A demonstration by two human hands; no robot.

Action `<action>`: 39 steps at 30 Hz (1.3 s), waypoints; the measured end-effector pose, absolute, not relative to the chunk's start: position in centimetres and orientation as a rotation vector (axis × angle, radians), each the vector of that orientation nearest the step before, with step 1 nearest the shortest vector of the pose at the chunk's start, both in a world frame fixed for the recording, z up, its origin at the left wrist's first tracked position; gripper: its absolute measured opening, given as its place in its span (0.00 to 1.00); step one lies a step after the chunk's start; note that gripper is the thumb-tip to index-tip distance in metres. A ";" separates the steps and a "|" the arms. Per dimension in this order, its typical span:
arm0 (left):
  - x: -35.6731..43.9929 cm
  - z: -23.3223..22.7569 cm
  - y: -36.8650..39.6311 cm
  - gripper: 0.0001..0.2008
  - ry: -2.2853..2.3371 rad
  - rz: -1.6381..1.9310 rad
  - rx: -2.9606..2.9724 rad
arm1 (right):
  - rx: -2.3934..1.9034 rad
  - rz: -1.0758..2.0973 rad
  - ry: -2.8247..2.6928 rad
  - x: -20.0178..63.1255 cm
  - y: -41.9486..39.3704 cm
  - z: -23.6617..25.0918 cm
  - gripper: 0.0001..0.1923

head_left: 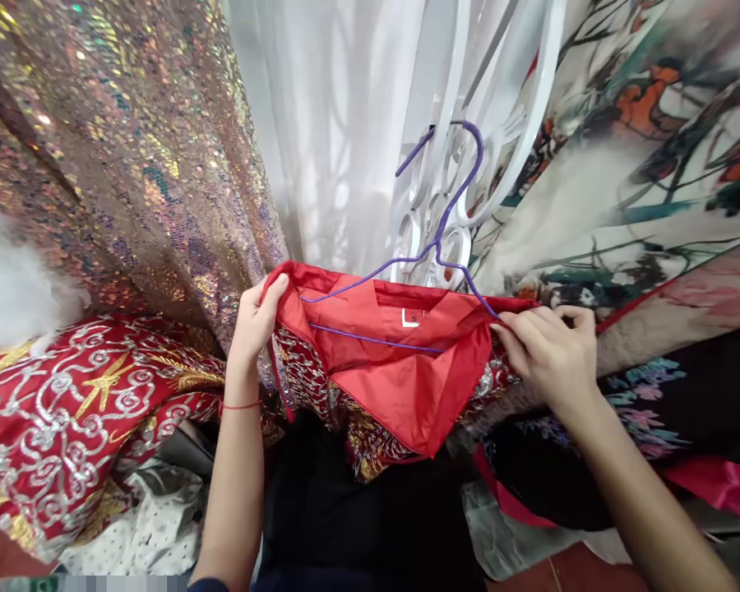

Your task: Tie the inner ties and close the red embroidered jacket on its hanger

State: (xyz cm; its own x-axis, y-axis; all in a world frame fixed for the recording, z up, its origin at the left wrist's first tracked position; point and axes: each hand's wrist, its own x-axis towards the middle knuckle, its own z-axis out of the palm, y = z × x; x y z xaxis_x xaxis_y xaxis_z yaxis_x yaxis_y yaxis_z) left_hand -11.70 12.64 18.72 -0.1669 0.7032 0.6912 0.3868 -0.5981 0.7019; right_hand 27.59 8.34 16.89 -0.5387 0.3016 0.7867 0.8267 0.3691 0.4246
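Pinching a red garment (388,378) at both ends of its opening, left hand (256,322) and right hand (548,355) hold it between them; inside sit a white label (409,319) and part of a purple hanger (437,244), its hook (480,151) overlapping a white frame (551,57) before a pale curtain (345,123).

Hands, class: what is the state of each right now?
Left hand: closed, holding one end of the red-lined garment.
Right hand: closed, holding the garment's opposite end.
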 end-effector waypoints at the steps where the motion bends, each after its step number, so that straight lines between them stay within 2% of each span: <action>1: -11.9 18.3 12.4 0.24 1.253 1.804 1.782 | -0.967 -1.141 -1.984 27.3 8.7 16.3 0.01; 7: -12.1 16.3 11.9 0.28 1.281 1.885 1.636 | -0.750 -1.285 -1.762 25.9 9.1 12.7 0.20; 12: -13.2 15.3 12.2 0.27 0.959 1.855 1.679 | -0.625 -1.083 -2.093 23.5 7.3 13.6 0.13; 15: -13.5 15.4 11.3 0.19 0.933 1.741 1.867 | -0.458 -0.979 -2.173 19.8 7.0 15.9 0.08; 18: -13.1 16.1 9.9 0.11 1.123 1.642 1.979 | -0.435 -0.908 -2.180 15.8 8.0 18.0 0.08; 19: -12.9 16.4 9.5 0.12 1.169 1.624 2.012 | -0.448 -0.938 -2.168 14.6 8.5 18.5 0.09; 22: -12.6 17.6 8.7 0.29 1.225 1.561 2.150 | -0.535 -1.055 -2.118 12.1 9.9 19.2 0.10; 24: -12.4 18.4 8.6 0.33 1.241 1.496 2.270 | -0.594 -1.065 -2.102 11.3 10.4 19.2 0.09; 27: -12.2 19.7 9.1 0.17 1.242 1.398 2.418 | -0.599 -1.011 -2.072 11.2 10.6 19.0 0.07; 29: -11.9 20.5 9.5 0.11 1.226 1.335 2.469 | -0.563 -1.004 -2.043 11.4 10.6 19.2 0.08; 39: -10.9 21.6 9.3 0.10 1.168 1.334 2.349 | -0.479 -0.972 -2.093 10.9 12.1 21.4 0.11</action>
State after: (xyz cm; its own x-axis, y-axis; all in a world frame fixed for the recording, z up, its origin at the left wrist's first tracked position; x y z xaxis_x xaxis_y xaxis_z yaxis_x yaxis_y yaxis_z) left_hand -10.92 9.29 21.58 0.2810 0.7166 0.6384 0.5381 -0.6684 0.5135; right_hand 10.86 12.10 21.41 -0.6374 0.0169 0.7703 0.5995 0.6389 0.4820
